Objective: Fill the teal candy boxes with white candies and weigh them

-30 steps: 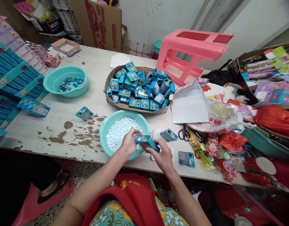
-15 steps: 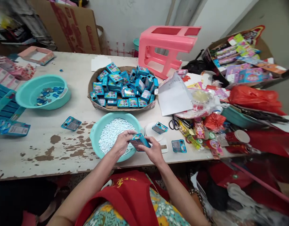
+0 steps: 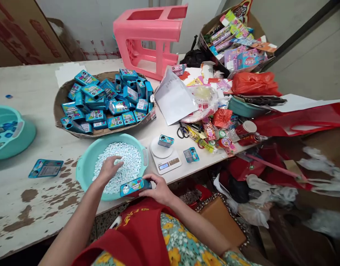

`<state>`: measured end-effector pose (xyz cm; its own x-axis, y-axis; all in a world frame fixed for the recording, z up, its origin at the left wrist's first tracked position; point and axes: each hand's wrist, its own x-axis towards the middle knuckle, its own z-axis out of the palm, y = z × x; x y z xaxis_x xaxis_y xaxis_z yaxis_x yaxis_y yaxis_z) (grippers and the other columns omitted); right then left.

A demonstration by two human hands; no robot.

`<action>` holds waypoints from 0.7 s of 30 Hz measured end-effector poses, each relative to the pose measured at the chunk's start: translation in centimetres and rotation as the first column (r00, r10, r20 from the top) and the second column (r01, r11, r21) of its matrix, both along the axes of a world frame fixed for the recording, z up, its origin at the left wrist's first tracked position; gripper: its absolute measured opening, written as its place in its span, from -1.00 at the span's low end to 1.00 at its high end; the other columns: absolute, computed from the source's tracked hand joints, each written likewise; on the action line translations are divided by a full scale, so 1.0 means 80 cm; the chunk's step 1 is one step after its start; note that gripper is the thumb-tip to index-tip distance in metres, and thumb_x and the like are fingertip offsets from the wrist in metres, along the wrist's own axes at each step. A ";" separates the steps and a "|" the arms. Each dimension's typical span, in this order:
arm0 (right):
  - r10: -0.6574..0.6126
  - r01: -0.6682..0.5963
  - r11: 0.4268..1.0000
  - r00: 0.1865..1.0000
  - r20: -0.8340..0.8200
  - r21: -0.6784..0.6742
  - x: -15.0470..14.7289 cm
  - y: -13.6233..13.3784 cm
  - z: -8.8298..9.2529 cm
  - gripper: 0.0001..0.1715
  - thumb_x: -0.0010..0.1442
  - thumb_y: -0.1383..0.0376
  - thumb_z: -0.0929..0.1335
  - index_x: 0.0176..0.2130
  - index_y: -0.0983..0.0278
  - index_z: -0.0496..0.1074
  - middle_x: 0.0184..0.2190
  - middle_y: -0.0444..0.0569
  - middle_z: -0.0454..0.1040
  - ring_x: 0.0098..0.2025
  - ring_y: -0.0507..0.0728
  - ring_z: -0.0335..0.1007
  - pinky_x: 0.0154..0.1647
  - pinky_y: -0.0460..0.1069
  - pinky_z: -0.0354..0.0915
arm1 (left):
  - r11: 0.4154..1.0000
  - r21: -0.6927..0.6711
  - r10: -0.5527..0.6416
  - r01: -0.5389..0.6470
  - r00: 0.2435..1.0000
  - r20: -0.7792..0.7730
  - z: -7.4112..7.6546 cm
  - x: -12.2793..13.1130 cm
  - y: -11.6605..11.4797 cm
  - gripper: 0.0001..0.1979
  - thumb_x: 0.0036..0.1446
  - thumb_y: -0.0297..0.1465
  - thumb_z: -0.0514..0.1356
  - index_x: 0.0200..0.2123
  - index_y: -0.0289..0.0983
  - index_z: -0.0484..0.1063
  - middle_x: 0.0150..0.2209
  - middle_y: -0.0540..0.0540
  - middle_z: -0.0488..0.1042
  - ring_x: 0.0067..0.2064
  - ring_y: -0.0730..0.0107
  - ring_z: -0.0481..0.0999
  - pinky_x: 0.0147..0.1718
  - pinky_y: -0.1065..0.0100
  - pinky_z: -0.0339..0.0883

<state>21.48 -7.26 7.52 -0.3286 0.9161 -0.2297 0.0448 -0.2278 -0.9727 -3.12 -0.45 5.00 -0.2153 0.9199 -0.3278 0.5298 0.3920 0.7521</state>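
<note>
My right hand (image 3: 158, 189) grips a small blue box (image 3: 133, 186) at the near rim of a teal basin (image 3: 85, 164) filled with small white tablets (image 3: 125, 162). My left hand (image 3: 109, 169) rests inside that basin, fingers curled down into the tablets. Whether it holds any is hidden. Just right of the basin a white digital scale (image 3: 165, 160) carries another blue box (image 3: 165, 140). Behind the basin a round cardboard tray (image 3: 59, 105) is heaped with several blue boxes (image 3: 109, 98).
A second teal basin (image 3: 11, 135) with coins or caps sits at the far left. A flat blue carton (image 3: 45, 168) and another (image 3: 191, 154) lie on the worn table. Scissors (image 3: 182, 131), papers, red bags and a pink stool (image 3: 147, 40) crowd the right and back.
My left hand let go of the blue box and dropped into the tablets. My right hand lowered the box to the basin's near rim. The view swung right.
</note>
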 end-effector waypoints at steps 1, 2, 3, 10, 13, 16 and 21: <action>-0.009 0.009 1.000 1.000 0.007 -0.011 0.006 -0.004 -0.003 -0.44 -0.27 0.14 0.57 -0.23 0.23 0.48 -0.31 -0.14 0.49 -0.21 0.13 0.40 -0.12 0.00 0.30 | 0.998 -0.013 -0.068 0.068 0.997 0.019 0.011 0.000 -0.001 -0.57 -0.14 -0.13 0.26 -0.20 -0.24 0.49 -0.05 -0.21 0.47 0.09 -0.05 0.34 0.05 0.05 0.19; -0.031 0.031 0.999 0.999 0.015 -0.026 0.011 -0.007 -0.006 -0.45 -0.26 0.15 0.57 -0.22 0.23 0.47 -0.31 -0.14 0.49 -0.22 0.13 0.40 -0.14 0.00 0.31 | 0.992 -0.033 -0.117 0.122 0.987 0.113 0.024 0.004 -0.005 -0.54 -0.12 -0.13 0.26 -0.14 -0.21 0.48 0.01 -0.19 0.44 0.12 -0.04 0.31 0.06 0.08 0.18; -0.060 0.061 0.997 0.998 0.023 -0.040 0.016 -0.010 -0.009 -0.46 -0.24 0.15 0.56 -0.21 0.23 0.47 -0.31 -0.13 0.50 -0.23 0.13 0.40 -0.15 0.01 0.32 | 0.981 -0.060 -0.164 0.184 0.956 0.244 0.039 0.012 -0.009 -0.51 -0.10 -0.14 0.26 -0.06 -0.19 0.46 0.05 -0.17 0.41 0.11 -0.02 0.32 0.04 0.12 0.21; -0.085 0.084 0.996 0.996 0.029 0.017 0.023 -0.002 -0.015 -0.47 -0.09 0.16 0.50 -0.10 0.19 0.42 -0.18 -0.07 0.51 -0.10 0.18 0.42 -0.03 0.08 0.33 | 0.842 0.022 -0.524 0.538 0.810 0.264 0.105 0.083 -0.049 -0.70 -0.11 -0.23 0.32 -0.24 -0.14 0.55 -0.30 -0.06 0.54 -0.27 0.18 0.47 -0.30 0.37 0.25; -0.111 0.109 0.993 0.993 0.043 0.046 0.028 0.007 -0.020 -0.34 -0.05 0.16 0.49 0.04 0.17 0.32 0.00 0.01 0.44 0.03 0.19 0.37 0.08 0.12 0.26 | 0.954 0.007 -0.301 0.301 0.954 0.002 0.116 0.043 -0.052 -0.64 -0.09 -0.16 0.29 -0.19 -0.15 0.50 -0.29 -0.04 0.52 -0.25 0.18 0.46 -0.29 0.38 0.23; -0.317 0.318 0.948 0.936 0.153 0.022 0.052 0.020 -0.037 -0.44 0.02 0.10 0.43 -0.01 0.22 0.33 -0.03 0.09 0.44 -0.04 0.20 0.41 0.04 0.18 0.29 | 0.994 0.031 0.105 -0.101 0.932 -0.348 0.130 -0.038 -0.061 -0.52 -0.07 -0.10 0.25 -0.08 -0.17 0.40 -0.26 -0.09 0.50 -0.22 0.10 0.45 -0.30 0.33 0.22; -0.565 0.536 0.825 0.776 0.279 0.180 0.093 0.073 -0.079 -0.20 -0.07 0.06 0.47 0.09 0.25 0.24 0.06 0.17 0.32 0.01 0.26 0.33 -0.02 0.19 0.32 | 0.892 0.008 0.322 -0.453 0.621 -0.715 0.111 -0.167 -0.104 -0.61 -0.07 -0.11 0.20 -0.28 -0.28 0.33 -0.41 -0.22 0.42 -0.30 -0.08 0.43 -0.35 0.19 0.18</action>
